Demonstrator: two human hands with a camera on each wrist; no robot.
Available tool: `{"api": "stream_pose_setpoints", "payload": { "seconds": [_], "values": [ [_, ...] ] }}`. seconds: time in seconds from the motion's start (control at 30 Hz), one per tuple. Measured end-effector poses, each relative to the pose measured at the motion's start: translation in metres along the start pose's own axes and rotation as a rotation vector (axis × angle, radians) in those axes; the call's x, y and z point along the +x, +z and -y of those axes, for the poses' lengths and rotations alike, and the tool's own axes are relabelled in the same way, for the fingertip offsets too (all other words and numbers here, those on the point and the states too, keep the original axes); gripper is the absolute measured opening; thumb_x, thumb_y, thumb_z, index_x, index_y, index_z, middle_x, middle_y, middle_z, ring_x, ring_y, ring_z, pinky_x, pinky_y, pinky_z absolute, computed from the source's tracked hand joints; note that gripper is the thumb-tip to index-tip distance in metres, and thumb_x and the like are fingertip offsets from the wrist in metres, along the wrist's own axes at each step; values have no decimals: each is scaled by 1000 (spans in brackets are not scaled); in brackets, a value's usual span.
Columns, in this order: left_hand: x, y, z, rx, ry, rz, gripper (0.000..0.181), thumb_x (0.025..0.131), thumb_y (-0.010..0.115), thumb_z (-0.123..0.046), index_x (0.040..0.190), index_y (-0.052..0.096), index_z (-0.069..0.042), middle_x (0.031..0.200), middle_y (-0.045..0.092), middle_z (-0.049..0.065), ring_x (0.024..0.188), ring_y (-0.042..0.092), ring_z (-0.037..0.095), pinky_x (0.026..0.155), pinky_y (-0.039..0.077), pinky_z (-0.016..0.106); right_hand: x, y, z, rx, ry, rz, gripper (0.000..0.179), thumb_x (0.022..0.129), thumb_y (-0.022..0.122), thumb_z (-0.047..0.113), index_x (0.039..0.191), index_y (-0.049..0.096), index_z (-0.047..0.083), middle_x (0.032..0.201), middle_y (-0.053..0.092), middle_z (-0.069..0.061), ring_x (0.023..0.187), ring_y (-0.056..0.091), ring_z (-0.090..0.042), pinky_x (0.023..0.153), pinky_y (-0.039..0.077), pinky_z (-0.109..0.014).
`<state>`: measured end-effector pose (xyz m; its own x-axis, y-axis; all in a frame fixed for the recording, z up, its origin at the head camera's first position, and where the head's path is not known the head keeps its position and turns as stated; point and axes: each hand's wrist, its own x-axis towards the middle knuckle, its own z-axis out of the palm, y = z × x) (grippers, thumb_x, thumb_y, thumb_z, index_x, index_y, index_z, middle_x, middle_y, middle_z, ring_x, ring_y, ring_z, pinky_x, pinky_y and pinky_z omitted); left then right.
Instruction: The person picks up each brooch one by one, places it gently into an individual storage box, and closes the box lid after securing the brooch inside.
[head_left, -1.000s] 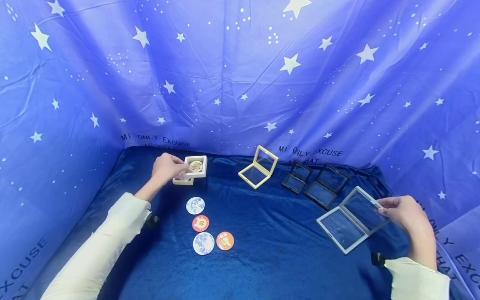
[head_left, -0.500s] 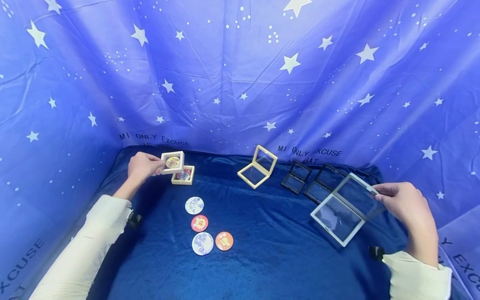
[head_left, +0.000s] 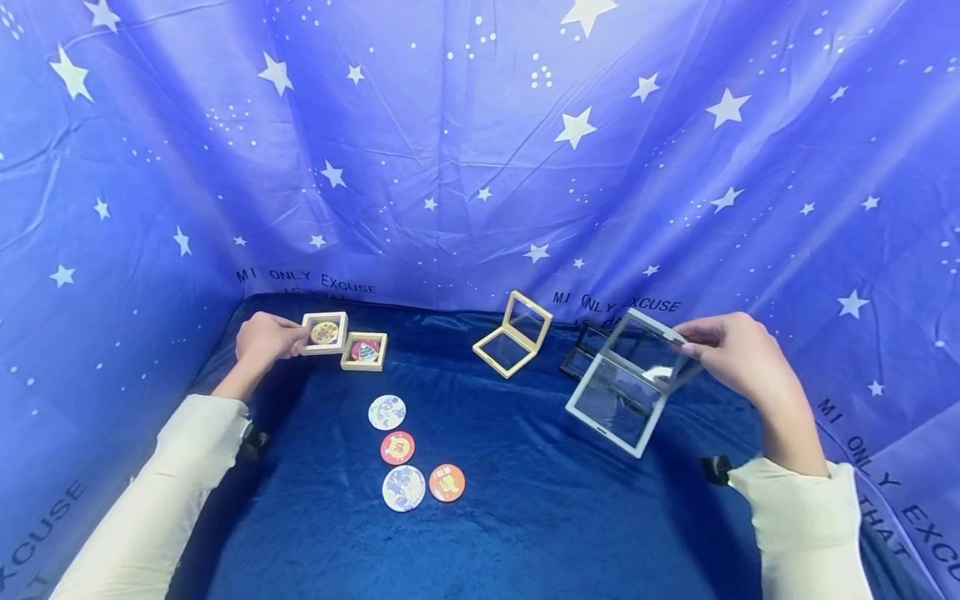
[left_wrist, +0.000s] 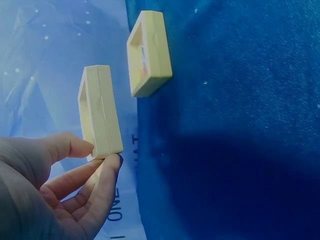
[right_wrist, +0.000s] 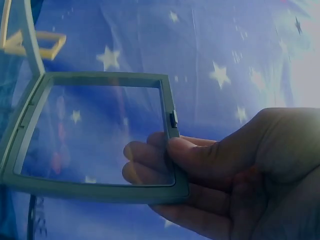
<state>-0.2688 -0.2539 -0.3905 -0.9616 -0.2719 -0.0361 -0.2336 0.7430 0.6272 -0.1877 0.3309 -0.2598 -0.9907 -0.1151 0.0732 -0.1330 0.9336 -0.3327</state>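
Note:
My left hand [head_left: 264, 340] pinches a small cream display case [head_left: 344, 333] by its edge, thumb on one face and fingertips under the other. A yellow round badge [head_left: 324, 333] shows inside. Right beside it lies a second small cream case [head_left: 363, 367] with a red badge [head_left: 365, 351] in it. My right hand [head_left: 738, 354] grips a large pale grey display case [head_left: 603, 432] by the rim of one half. That case is unfolded at its hinge, with see-through film in both halves [right_wrist: 100, 194]. It is held over the cloth and partly hides the black cases behind.
An unfolded yellow frame case [head_left: 507, 372] stands at the back middle. A black case [head_left: 576, 364] shows past the grey one. Several round badges lie at centre left: blue-white [head_left: 387, 412], red [head_left: 397, 447], blue-white [head_left: 403, 488], orange [head_left: 447, 482]. A starry curtain [head_left: 450, 167] closes the back.
My left hand has carried the small case left, from over the second case to beside it. My right hand has lifted the large grey case up and leftward, across the black cases.

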Motion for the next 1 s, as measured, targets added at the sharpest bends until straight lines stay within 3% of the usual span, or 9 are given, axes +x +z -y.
{"api": "stream_pose_setpoints", "payload": {
  "seconds": [0.07, 0.33, 0.5, 0.7, 0.87, 1.0],
  "values": [
    [2, 1, 2, 9, -8, 7, 32, 86, 67, -25, 105, 80, -3, 51, 63, -11, 48, 58, 1, 57, 41, 26, 6, 2, 11, 3, -22, 10, 31, 96, 67, 10, 124, 69, -4, 113, 73, -25, 101, 68, -42, 77, 49, -50],
    [6, 6, 12, 44, -83, 15, 30, 86, 68, -28, 103, 81, -7, 48, 60, -13, 51, 56, 4, 59, 41, 27, 25, 20, 55, 23, -64, 51, 30, 96, 67, 10, 124, 71, -1, 114, 74, -22, 104, 70, -41, 80, 50, -49],
    [8, 8, 18, 56, -97, 13, 29, 86, 68, -28, 101, 81, -7, 48, 60, -12, 53, 57, 7, 60, 42, 28, 34, 36, 73, 46, -82, 75, 26, 96, 65, 7, 120, 74, 2, 109, 77, -18, 91, 72, -29, 69, 46, -36],
    [11, 9, 24, 58, -104, 0, 28, 85, 69, -27, 100, 81, -7, 48, 60, -12, 55, 57, 9, 61, 43, 30, 43, 57, 86, 55, -101, 119, 25, 97, 64, 4, 119, 74, 2, 108, 77, -17, 94, 73, -29, 70, 50, -35],
    [11, 9, 28, 61, -117, 14, 25, 85, 68, -26, 96, 81, -8, 47, 58, -12, 53, 56, 9, 60, 42, 30, 50, 71, 91, 51, -126, 154, 27, 97, 61, 1, 121, 73, 0, 111, 76, -19, 91, 73, -28, 65, 44, -30],
    [11, 11, 29, 62, -126, 26, 27, 86, 67, -26, 100, 81, -7, 48, 58, -12, 52, 56, 8, 60, 41, 30, 55, 81, 92, 45, -151, 167, 27, 96, 62, -1, 120, 74, 1, 112, 76, -18, 93, 73, -27, 67, 47, -30]
  ]
}}
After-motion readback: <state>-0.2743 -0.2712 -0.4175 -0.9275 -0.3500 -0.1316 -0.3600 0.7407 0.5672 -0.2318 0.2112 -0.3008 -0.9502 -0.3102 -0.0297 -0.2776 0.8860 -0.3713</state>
